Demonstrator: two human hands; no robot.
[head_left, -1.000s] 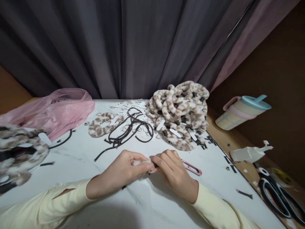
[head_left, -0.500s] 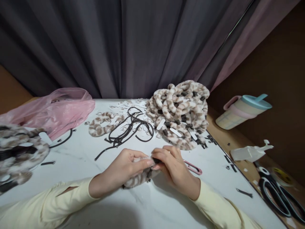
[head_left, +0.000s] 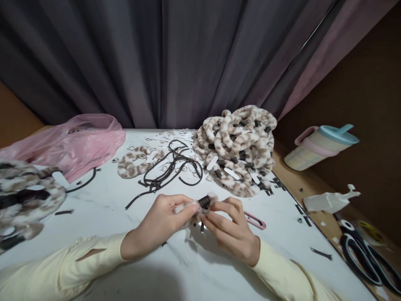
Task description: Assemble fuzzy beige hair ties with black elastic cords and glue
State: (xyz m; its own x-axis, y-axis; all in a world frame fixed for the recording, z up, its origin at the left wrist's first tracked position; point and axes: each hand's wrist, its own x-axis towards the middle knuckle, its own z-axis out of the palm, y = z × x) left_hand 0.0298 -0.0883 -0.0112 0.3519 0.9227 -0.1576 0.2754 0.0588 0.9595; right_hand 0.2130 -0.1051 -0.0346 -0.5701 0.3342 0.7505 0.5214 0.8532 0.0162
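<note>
Between my hands is a fluffy brown-and-white strap (head_left: 184,207) with a dark cord coil (head_left: 204,202) wound round it. My left hand (head_left: 166,219) pinches the fluffy strap just left of the coil, thumb on top. On the other side, my right hand (head_left: 230,225) grips the strap below and right of the coil with bent fingers. A short dark cord end (head_left: 202,227) hangs beneath. Part of the strap is hidden by my fingers. A pink cutter (head_left: 255,220) lies on the table behind my right hand.
A heap of finished-looking fluffy loops (head_left: 238,142) sits at the back right. Dark cords (head_left: 169,167) and one fluffy loop (head_left: 134,163) lie mid-table. A pink bag (head_left: 90,142) is left; a tumbler (head_left: 313,146), white bottle (head_left: 328,200) and scissors (head_left: 363,255) stand or lie right.
My right fingers have shifted down off the dark coil, which now shows. The strap has turned and risen slightly in my hands, and its lower part is less visible.
</note>
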